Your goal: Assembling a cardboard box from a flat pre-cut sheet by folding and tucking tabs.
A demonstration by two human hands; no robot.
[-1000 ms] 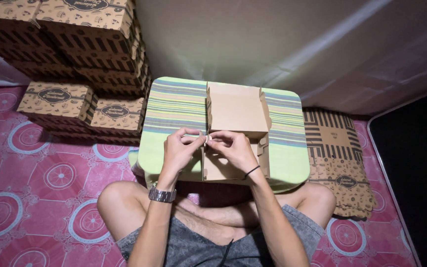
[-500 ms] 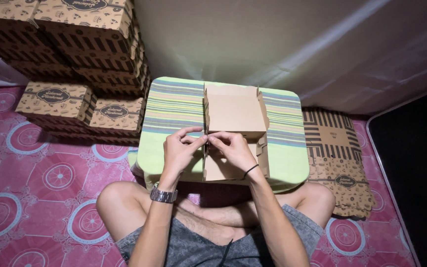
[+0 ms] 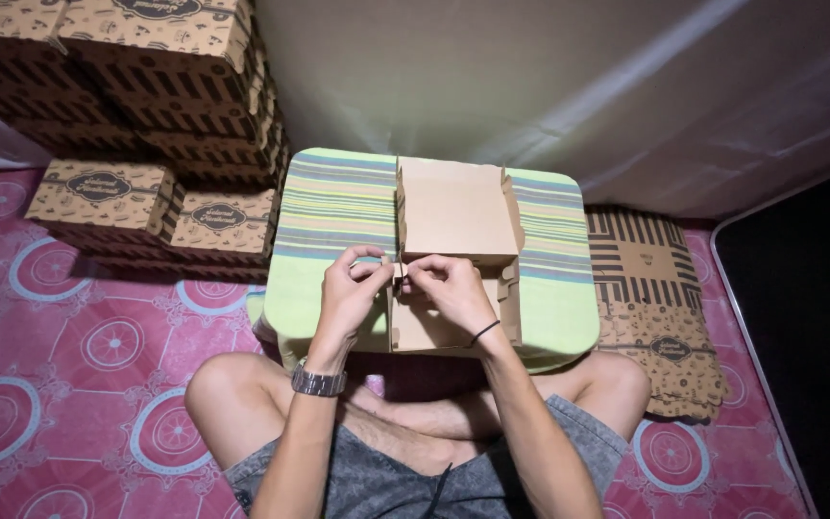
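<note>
A brown cardboard box, partly folded with its lid panel lying open away from me, rests on a small green striped table. My left hand, with a metal watch on its wrist, pinches the box's left side flap near the front corner. My right hand, a black band on its wrist, presses fingers on the same flap from the inside. Both hands meet at the box's left wall. The lower part of the box is partly hidden by my hands.
Stacks of folded patterned boxes stand at the left, with two lower ones on the pink patterned floor mat. A pile of flat unfolded box sheets lies at the right. A pale wall rises behind. My crossed legs are under the table.
The hands stay on the left flap with only small finger shifts; the box has slid very slightly.
</note>
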